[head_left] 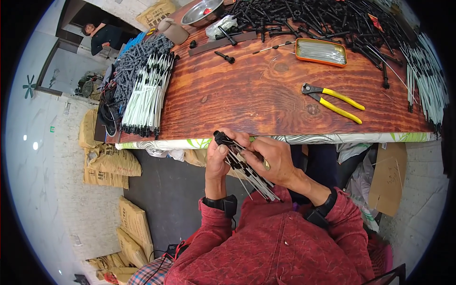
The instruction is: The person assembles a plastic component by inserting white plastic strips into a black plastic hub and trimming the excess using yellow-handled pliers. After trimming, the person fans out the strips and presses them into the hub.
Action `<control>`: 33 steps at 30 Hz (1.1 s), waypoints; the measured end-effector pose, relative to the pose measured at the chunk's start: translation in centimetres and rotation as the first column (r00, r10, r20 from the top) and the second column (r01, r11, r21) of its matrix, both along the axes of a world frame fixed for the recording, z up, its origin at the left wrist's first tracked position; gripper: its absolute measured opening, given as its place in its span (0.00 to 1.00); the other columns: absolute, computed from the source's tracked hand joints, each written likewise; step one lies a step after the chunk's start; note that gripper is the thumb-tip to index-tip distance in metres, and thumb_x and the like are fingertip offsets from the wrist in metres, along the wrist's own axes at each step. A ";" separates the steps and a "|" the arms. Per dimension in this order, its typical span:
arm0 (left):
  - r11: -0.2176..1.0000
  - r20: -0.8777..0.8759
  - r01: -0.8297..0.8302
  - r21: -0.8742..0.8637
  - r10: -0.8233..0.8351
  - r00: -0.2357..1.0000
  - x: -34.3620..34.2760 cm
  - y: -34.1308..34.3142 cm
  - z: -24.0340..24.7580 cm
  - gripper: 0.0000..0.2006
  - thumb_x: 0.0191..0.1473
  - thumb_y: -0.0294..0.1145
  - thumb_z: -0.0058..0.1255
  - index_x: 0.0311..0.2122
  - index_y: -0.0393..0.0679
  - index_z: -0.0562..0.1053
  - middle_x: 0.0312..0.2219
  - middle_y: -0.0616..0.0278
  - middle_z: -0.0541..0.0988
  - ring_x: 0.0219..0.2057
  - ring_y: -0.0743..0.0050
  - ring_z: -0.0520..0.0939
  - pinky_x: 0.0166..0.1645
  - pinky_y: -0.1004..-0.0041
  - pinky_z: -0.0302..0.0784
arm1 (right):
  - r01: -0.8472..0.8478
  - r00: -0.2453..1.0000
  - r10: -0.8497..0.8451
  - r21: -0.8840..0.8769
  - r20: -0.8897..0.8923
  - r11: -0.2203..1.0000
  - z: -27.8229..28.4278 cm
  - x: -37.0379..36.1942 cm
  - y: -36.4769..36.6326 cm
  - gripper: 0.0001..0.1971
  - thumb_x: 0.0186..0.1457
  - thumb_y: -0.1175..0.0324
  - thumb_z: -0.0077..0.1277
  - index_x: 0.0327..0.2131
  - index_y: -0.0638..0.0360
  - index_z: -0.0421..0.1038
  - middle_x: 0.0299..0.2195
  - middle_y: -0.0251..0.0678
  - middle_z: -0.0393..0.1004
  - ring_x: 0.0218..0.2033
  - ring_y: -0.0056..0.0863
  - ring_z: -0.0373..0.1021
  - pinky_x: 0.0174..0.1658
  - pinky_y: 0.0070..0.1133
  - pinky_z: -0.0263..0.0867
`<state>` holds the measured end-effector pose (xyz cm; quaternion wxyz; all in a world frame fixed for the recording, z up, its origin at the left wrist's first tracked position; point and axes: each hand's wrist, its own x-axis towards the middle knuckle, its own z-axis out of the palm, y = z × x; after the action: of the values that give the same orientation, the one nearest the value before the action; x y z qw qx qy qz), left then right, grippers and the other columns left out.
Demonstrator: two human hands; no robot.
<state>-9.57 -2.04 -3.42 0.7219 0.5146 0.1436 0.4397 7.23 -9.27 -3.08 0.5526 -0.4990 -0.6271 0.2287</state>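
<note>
Just in front of the table edge, my left hand (217, 159) is closed, its thumb and fingers pinching a black plastic piece with a round, ringed end (220, 136). My right hand (275, 161) meets it from the other side, fingers bent and closed around the bundle. Below and between both hands hangs a bundle of thin white rods with black parts (256, 180), slanting toward my lap. What the right fingertips pinch is partly hidden. Nearest on the table lie end-cutting pliers with yellow handles (343, 98), their jaws pointing left.
The wooden table (213, 104) bears a pile of black plastic parts (304, 16), an orange-rimmed tin (321, 62) of thin wires, a metal bowl (202, 13) and bundled white rods (148, 95). More rods (427, 80) lie right. Sacks (114, 161) stand left; another person (107, 35) is far left.
</note>
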 end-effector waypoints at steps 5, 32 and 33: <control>0.997 0.003 -0.074 -0.016 0.074 0.997 -0.1 0.1 0.2 0.18 0.56 0.45 0.58 0.45 0.46 0.68 0.34 0.59 0.78 0.40 0.63 0.73 0.49 0.62 0.69 | 0.013 1.000 -0.013 0.016 -0.003 1.000 -0.1 -0.9 0.6 0.10 0.52 0.66 0.59 0.25 0.61 0.72 0.21 0.38 0.71 0.22 0.38 0.72 0.24 0.31 0.65; 0.991 0.161 0.010 -0.132 0.012 0.987 -1.7 1.2 -1.1 0.18 0.57 0.44 0.56 0.46 0.45 0.67 0.38 0.53 0.79 0.52 0.50 0.75 0.58 0.53 0.71 | -0.082 0.993 0.084 0.025 -0.084 0.996 -1.0 -1.9 2.0 0.07 0.55 0.70 0.54 0.30 0.63 0.68 0.25 0.42 0.70 0.26 0.44 0.72 0.27 0.33 0.66; 0.991 0.158 0.007 -0.137 0.015 0.987 -1.7 1.2 -1.2 0.18 0.57 0.44 0.56 0.45 0.44 0.67 0.38 0.53 0.79 0.52 0.50 0.75 0.58 0.53 0.71 | -0.077 0.994 0.079 0.023 -0.078 0.997 -1.0 -1.9 2.0 0.06 0.55 0.71 0.54 0.31 0.63 0.68 0.25 0.43 0.70 0.26 0.44 0.71 0.27 0.33 0.66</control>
<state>-11.31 -0.86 -4.59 0.7638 0.4268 0.1166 0.4700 5.29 -7.28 -4.07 0.5724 -0.4591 -0.6263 0.2632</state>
